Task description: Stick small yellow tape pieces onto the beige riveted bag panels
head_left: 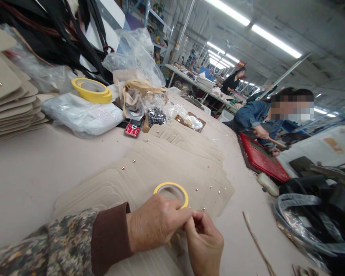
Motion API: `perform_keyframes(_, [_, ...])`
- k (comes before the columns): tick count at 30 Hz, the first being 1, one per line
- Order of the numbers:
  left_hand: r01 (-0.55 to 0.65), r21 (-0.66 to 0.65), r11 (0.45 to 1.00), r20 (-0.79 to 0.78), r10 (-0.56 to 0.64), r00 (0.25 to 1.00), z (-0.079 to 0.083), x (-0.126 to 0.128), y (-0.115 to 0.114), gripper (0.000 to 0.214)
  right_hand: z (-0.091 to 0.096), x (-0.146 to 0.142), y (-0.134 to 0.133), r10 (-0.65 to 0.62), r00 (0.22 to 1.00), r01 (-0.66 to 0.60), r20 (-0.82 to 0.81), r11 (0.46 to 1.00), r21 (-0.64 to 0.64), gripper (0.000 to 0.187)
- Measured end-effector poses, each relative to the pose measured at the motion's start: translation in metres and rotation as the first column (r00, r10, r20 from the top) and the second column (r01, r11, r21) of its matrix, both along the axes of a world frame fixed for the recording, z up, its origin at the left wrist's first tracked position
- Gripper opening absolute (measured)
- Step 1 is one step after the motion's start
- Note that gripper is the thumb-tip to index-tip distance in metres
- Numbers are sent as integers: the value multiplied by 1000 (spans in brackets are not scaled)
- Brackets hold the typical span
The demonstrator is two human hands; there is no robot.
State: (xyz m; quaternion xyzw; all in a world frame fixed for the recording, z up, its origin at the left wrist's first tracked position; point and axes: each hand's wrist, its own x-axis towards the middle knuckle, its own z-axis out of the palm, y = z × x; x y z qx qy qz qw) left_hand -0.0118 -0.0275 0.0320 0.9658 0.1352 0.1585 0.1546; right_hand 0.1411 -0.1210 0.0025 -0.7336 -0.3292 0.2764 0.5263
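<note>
Shows smooth, matt beige panels (172, 161), shiny metallic studs (209, 166), a crinkled, glossy plastic bag (138, 55), smooth yellow tape (185, 195), a matt cloth sleeve (69, 241).

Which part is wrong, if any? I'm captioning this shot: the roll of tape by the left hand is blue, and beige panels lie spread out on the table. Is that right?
Not quite: the roll of tape by the left hand is yellow, not blue, as the head view shows. Beige panels do lie spread out on the table.
</note>
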Motion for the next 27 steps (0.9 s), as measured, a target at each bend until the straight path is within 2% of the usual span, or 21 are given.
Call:
perform_keyframes(3, [36,18,999,39,-37,999,0,1,-5,12,-2,14,2,-27,998,24,-64,998,-51,34])
perform_keyframes(5, [-15,30,999,-19,16,1000,0,2,-5,10,-4,23,1,14,989,-28,-150,996,-88,40])
perform_keyframes(7, [-95,28,995,-118,98,988,-1,4,-2,11,-7,28,-1,39,988,-56,-151,992,-112,44])
perform_keyframes(10, [-144,-1,990,-230,139,963,-5,5,1,12,-11,29,-2,54,996,-64,-68,986,-151,47])
perform_keyframes(14, [-149,-9,989,-240,142,960,-13,6,-1,13,-14,24,3,106,991,-88,85,979,-185,45])
perform_keyframes(19, [-146,31,989,-230,150,962,-19,4,-5,15,-12,23,8,179,892,-104,414,975,-199,32])
perform_keyframes(21, [-146,42,988,-227,152,962,-20,3,-6,14,-13,24,9,187,864,-106,468,975,-194,30])
perform_keyframes(24, [-129,68,989,-210,141,967,-22,2,-6,12,-16,27,6,156,899,-71,408,974,-217,34])
perform_keyframes(27, [-109,84,991,-204,124,971,-23,2,-4,11,-20,29,0,49,983,-11,175,978,-208,49])
